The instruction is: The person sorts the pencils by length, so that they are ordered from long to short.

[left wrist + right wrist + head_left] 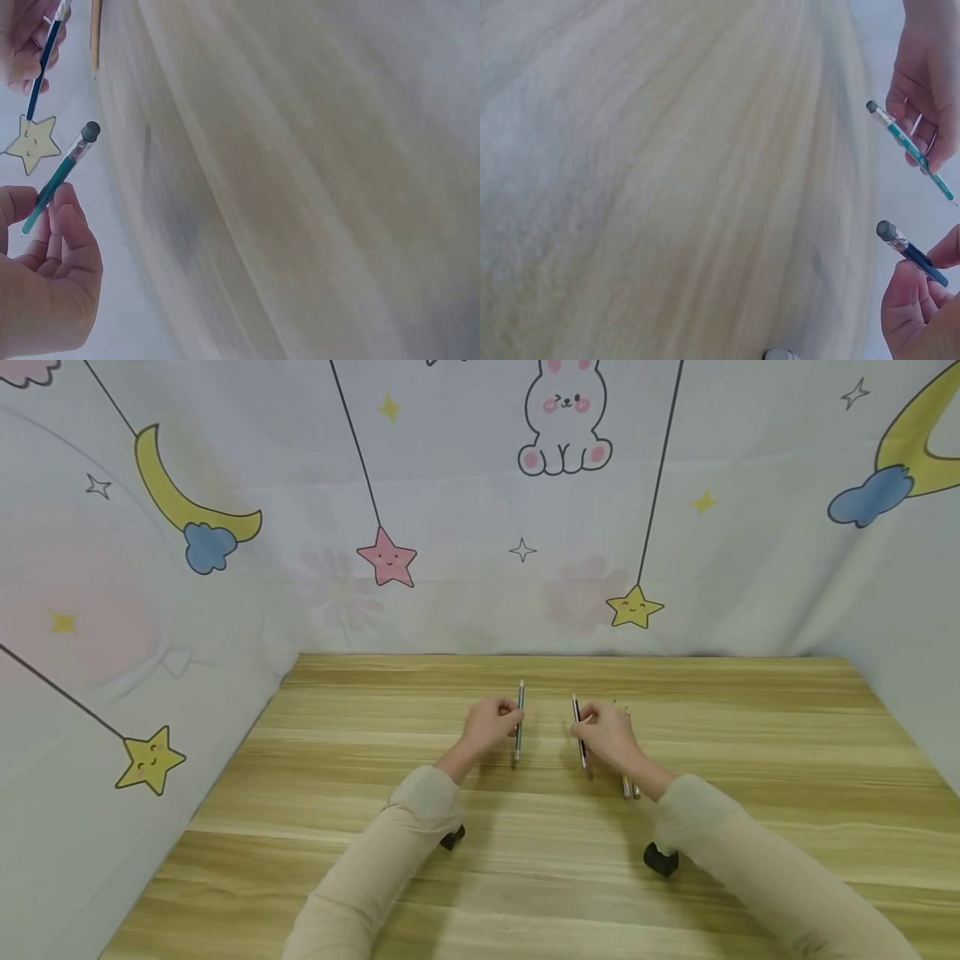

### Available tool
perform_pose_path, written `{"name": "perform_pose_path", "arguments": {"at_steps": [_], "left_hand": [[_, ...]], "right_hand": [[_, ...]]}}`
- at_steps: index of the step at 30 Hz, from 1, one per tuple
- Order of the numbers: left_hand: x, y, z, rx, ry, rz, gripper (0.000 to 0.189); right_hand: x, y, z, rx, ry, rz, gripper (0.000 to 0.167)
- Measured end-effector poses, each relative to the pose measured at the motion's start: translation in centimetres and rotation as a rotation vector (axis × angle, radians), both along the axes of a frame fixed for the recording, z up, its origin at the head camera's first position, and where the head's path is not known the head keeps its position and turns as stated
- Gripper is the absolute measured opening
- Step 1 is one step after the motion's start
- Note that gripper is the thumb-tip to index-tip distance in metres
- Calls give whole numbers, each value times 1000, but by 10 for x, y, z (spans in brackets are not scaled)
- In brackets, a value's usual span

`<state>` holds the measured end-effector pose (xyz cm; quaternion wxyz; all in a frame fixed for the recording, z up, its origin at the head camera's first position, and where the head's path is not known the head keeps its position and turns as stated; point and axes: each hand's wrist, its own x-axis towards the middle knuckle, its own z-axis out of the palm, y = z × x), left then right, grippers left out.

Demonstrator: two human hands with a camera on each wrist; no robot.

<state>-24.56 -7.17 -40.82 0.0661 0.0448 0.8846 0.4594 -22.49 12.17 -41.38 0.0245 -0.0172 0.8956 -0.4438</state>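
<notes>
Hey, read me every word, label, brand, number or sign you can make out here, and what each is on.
No text can be read anywhere.
Green pencil in the left hand: pale marks, too small and blurred to read.
Dark blue pencil in the right hand: no readable print.
Pencils on the table: too small to read.
Wall cloth: drawings only, including a rabbit, stars and moons.

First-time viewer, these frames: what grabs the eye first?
Probably the two bare hands mid-table, the left hand pinching a slim teal-green pencil with a grey eraser and the right hand a slim dark-blue pencil with a grey eraser. Next, the white cloth backdrop behind the wood-grain table, with its printed white rabbit at top centre.
</notes>
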Motion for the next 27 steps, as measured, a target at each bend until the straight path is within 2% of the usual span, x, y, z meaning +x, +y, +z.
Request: {"name": "perform_pose_path", "arguments": {"at_steps": [5, 11, 20, 27], "left_hand": [[6, 9, 3, 108, -36, -63, 17], [15, 19, 5, 169, -78, -110, 19], [20, 30, 3, 258, -90, -132, 18], [23, 35, 1, 272, -98, -138, 17]], "right_hand": [[5, 2, 3, -132, -3, 21, 26], [10, 2, 5, -269, -8, 33, 27], [17, 3, 1, -356, -7, 91, 26], [24, 2, 0, -413, -28, 127, 25]]}}
